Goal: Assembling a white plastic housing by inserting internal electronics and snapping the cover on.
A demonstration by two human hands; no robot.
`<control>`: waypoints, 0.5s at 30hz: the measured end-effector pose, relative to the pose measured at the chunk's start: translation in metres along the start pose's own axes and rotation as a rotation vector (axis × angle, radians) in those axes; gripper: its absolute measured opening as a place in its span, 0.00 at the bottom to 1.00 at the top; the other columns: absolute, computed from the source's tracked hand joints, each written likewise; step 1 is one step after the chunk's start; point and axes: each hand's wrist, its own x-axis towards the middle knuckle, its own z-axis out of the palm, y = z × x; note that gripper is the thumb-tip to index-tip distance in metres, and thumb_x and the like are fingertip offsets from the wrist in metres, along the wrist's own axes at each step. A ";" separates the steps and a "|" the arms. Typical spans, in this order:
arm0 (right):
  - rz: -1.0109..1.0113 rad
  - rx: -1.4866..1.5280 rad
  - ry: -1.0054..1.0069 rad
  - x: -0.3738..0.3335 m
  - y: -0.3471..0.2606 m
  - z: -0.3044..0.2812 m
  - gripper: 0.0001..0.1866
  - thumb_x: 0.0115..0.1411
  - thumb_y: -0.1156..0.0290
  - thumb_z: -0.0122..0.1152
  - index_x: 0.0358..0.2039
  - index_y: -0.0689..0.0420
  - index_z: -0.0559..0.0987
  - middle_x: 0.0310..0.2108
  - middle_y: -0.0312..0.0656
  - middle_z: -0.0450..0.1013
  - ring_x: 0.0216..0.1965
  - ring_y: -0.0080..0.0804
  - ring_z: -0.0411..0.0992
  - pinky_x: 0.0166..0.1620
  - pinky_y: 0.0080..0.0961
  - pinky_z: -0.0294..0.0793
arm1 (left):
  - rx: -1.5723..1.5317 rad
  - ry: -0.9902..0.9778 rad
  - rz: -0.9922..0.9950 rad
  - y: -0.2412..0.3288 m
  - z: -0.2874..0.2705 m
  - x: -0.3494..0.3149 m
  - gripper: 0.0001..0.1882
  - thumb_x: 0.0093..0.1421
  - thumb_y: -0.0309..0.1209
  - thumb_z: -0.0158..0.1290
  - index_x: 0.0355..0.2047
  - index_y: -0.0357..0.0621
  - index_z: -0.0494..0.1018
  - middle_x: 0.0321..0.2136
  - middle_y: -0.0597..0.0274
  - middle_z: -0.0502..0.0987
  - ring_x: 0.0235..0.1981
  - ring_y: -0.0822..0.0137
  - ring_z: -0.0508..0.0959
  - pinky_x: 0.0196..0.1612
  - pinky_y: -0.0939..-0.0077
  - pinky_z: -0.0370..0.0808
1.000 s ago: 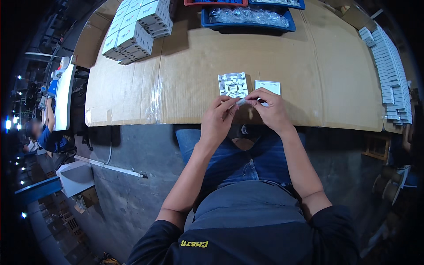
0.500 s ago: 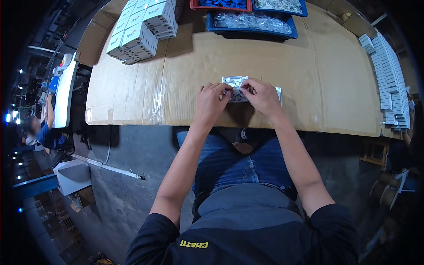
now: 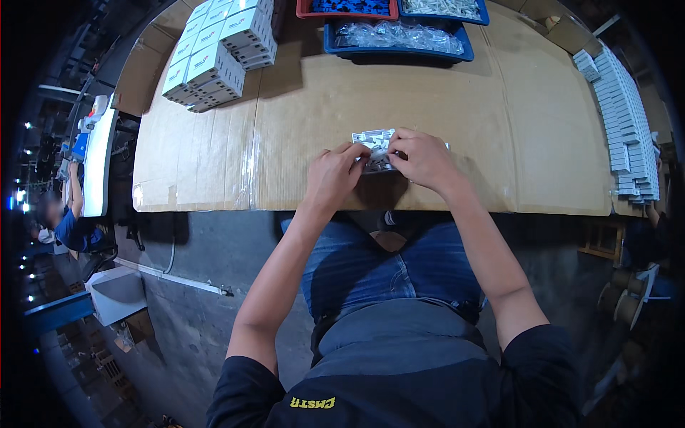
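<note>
A small white open box [image 3: 373, 135] with small pale parts in it lies near the table's front edge, between my two hands. My left hand [image 3: 334, 174] is at its left side, the thumb and fingers pinched together over the contents. From the right, my right hand [image 3: 422, 158] reaches in with thumb and forefinger pressed together close to the left fingertips. A small pale or clear piece [image 3: 378, 154] shows between the fingertips, too small to name. My fingers and knuckles hide part of the box.
The table [image 3: 307, 100] is covered with cardboard. White boxes [image 3: 214, 64] are stacked at the far left. At the back stand a blue tray [image 3: 399, 54] of clear plastic bags, a red tray [image 3: 303, 8] of blue parts and another blue tray. White boxes [image 3: 628, 118] line the right edge.
The view has shifted slightly, moving the table's things a little left. My hands stay at the box, still pinched; more of the pale piece shows between the fingertips.
</note>
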 end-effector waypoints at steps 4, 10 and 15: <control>-0.046 -0.002 -0.121 0.003 0.004 -0.006 0.06 0.59 0.68 0.64 0.33 0.56 0.84 0.36 0.40 0.79 0.39 0.43 0.79 0.42 0.41 0.78 | 0.003 -0.032 0.134 -0.007 -0.002 -0.008 0.13 0.59 0.28 0.61 0.45 0.46 0.80 0.39 0.59 0.82 0.37 0.54 0.82 0.44 0.59 0.76; -0.068 -0.008 -0.141 0.001 0.002 -0.003 0.07 0.60 0.71 0.63 0.36 0.60 0.83 0.39 0.42 0.78 0.40 0.44 0.77 0.44 0.39 0.77 | 0.009 -0.057 0.175 -0.007 -0.001 -0.019 0.18 0.52 0.25 0.61 0.46 0.45 0.80 0.48 0.61 0.80 0.48 0.55 0.80 0.52 0.60 0.74; -0.107 0.142 -0.085 -0.008 0.007 -0.009 0.09 0.61 0.75 0.63 0.41 0.63 0.83 0.43 0.45 0.77 0.41 0.44 0.78 0.45 0.36 0.77 | 0.030 -0.068 0.149 -0.004 0.003 -0.020 0.22 0.50 0.24 0.62 0.48 0.46 0.81 0.50 0.63 0.79 0.51 0.58 0.79 0.56 0.62 0.72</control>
